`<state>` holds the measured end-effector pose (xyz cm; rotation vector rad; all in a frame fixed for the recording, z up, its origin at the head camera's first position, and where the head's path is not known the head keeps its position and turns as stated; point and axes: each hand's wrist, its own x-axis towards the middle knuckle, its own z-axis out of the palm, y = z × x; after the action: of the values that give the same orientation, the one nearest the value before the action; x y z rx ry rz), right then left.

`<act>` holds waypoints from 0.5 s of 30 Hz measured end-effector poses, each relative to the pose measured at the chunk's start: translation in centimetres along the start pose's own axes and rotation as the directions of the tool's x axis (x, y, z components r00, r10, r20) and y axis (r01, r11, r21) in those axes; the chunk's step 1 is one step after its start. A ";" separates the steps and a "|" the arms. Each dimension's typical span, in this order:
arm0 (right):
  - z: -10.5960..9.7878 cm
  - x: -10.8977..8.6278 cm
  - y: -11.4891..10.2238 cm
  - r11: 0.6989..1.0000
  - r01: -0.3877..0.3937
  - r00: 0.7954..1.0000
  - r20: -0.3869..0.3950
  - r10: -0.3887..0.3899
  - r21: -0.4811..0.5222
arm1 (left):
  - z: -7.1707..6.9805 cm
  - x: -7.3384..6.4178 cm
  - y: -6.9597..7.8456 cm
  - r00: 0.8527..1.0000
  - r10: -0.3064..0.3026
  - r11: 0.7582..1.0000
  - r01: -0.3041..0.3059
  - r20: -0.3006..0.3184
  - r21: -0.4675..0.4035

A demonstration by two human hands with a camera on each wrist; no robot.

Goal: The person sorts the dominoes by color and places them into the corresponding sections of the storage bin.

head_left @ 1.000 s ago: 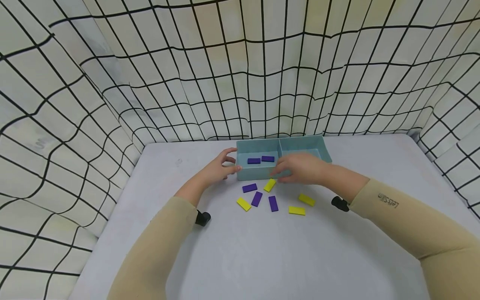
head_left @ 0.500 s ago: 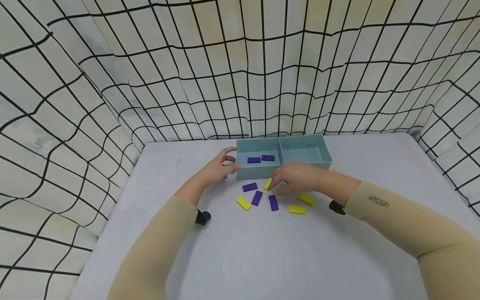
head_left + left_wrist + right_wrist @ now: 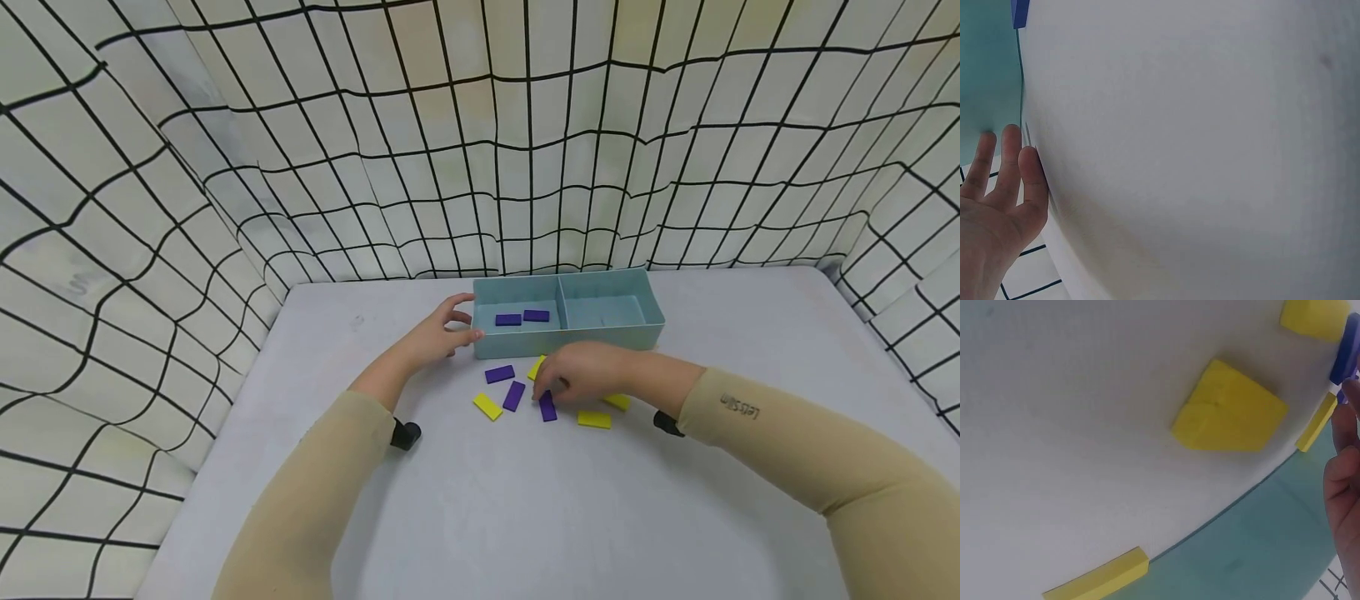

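A light teal box (image 3: 517, 343) with two compartments stands at the back of the white table. My left hand (image 3: 444, 333) rests its fingers against the box's left end, thumb at the front corner; in the left wrist view the fingers (image 3: 1007, 165) look nearly straight. My right hand (image 3: 585, 371) is low in front of the box. Its thumb and index finger pinch the far end of a purple block (image 3: 549, 411), which lies on the table. A yellow block (image 3: 537, 364) is partly hidden behind that hand. In the right wrist view, the fingertips are beside a purple block (image 3: 1347, 353).
Two purple blocks (image 3: 507, 320) lie in the left compartment. Around the right hand are more purple blocks (image 3: 513, 396) and yellow blocks (image 3: 594, 420). Another yellow block (image 3: 487, 407) lies nearer the left. Black-gridded netting (image 3: 525, 167) rises behind and beside the table (image 3: 480, 517).
My right hand has come down from the box's front wall toward me, to the purple block in front. The left hand has stayed at the box's left end.
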<state>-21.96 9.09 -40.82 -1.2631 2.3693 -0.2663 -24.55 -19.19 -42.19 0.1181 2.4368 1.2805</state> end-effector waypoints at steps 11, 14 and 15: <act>0.4 0.5 -0.3 0.999 0.041 0.999 0.031 -0.040 -0.030 | 0.0 -0.1 0.1 1.000 -0.008 1.000 0.008 -0.006 0.000; 0.5 0.5 -0.4 0.998 0.035 0.999 0.040 -0.033 -0.049 | 0.0 0.0 0.0 1.000 -0.006 1.000 0.006 -0.003 0.003; 0.5 0.5 -0.4 0.998 0.037 0.999 0.039 -0.035 -0.059 | 0.0 0.0 0.0 1.000 -0.005 1.000 0.005 -0.002 0.003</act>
<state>-21.66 8.46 -41.22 -1.3276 2.3401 -0.1823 -24.59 -19.17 -42.18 0.1113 2.4388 1.2756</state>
